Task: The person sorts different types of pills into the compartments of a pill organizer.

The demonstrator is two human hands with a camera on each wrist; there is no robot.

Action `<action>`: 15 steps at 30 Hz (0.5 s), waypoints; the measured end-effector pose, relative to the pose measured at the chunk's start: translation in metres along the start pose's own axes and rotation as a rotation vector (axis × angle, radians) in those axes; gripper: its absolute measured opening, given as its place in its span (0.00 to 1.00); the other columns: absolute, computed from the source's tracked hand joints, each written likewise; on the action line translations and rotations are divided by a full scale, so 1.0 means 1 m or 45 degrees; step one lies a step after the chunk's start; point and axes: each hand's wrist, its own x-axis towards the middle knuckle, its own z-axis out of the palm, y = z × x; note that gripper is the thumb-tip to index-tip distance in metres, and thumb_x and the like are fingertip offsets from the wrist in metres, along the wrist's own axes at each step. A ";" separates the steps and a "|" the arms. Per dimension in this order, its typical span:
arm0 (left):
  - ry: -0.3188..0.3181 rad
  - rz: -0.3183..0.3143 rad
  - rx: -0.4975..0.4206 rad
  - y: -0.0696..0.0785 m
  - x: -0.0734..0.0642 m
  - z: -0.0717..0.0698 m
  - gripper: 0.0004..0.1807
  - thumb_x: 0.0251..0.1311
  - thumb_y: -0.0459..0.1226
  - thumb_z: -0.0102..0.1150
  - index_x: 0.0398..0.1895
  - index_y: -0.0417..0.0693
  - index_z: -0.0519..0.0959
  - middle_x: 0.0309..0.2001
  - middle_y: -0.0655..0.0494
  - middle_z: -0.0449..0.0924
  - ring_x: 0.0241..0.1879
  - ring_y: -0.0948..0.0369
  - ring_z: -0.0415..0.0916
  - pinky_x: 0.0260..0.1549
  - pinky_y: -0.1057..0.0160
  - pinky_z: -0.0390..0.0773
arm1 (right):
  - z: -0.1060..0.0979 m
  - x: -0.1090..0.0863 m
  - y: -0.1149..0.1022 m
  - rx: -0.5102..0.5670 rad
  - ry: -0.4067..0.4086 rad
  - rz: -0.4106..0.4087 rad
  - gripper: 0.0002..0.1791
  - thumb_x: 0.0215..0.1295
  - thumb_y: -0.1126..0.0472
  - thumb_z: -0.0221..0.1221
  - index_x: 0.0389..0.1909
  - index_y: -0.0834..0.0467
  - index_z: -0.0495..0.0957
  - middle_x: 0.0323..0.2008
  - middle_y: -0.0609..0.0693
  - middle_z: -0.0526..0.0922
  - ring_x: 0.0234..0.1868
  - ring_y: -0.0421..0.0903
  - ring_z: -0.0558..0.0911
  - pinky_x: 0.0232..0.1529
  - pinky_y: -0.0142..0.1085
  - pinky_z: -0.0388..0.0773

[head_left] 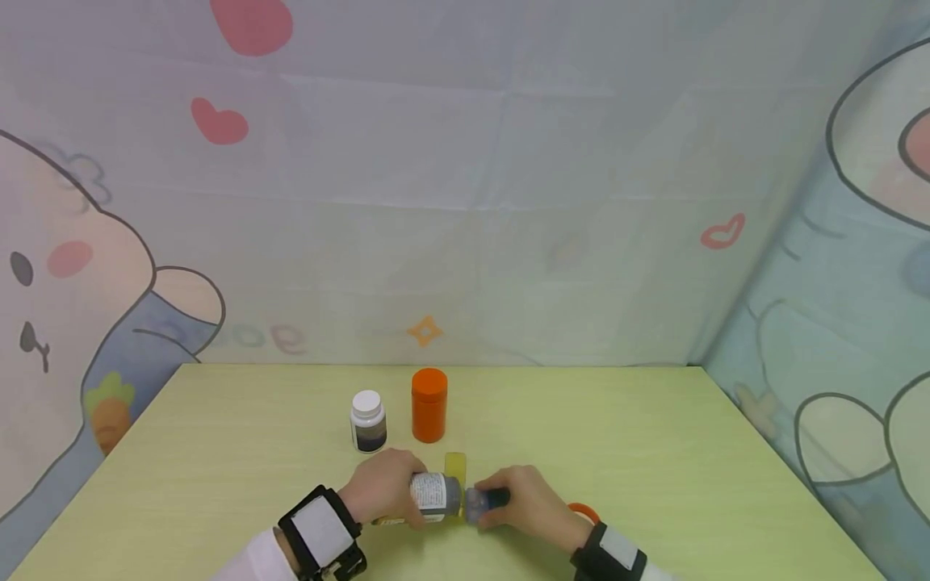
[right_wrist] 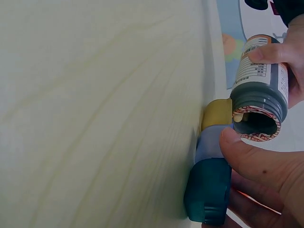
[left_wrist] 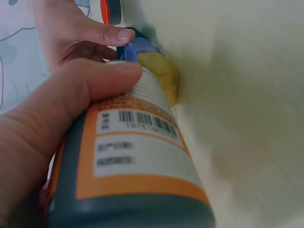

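My left hand (head_left: 383, 487) grips a dark grey-green pill bottle (left_wrist: 137, 156) with an orange and white label. The bottle is tipped on its side, mouth toward my right hand. In the right wrist view its mouth is uncapped, with a torn seal round the rim and a pale pill (right_wrist: 238, 117) just inside. My right hand (head_left: 534, 504) holds a small pill box (right_wrist: 209, 187) with teal, bluish-purple and yellow sections, thumb on the bluish one. In the head view a yellow lid (head_left: 455, 464) stands up beside the bottle's mouth. Inside the yellow section I cannot see.
A white bottle (head_left: 368, 421) with a dark-bottomed label and an orange bottle (head_left: 429, 406) stand upright on the table (head_left: 617, 436), beyond my hands. An orange-rimmed round thing (head_left: 584, 511), perhaps a cap, lies partly hidden behind my right wrist. A printed cloth (head_left: 472, 202) hangs behind the table.
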 end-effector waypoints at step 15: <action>0.076 0.135 -0.236 -0.011 0.002 -0.001 0.28 0.25 0.32 0.75 0.40 0.39 0.80 0.31 0.55 0.78 0.28 0.62 0.69 0.29 0.64 0.71 | 0.001 0.001 0.003 -0.011 0.009 -0.015 0.24 0.40 0.56 0.71 0.41 0.62 0.81 0.39 0.55 0.83 0.39 0.47 0.79 0.39 0.37 0.76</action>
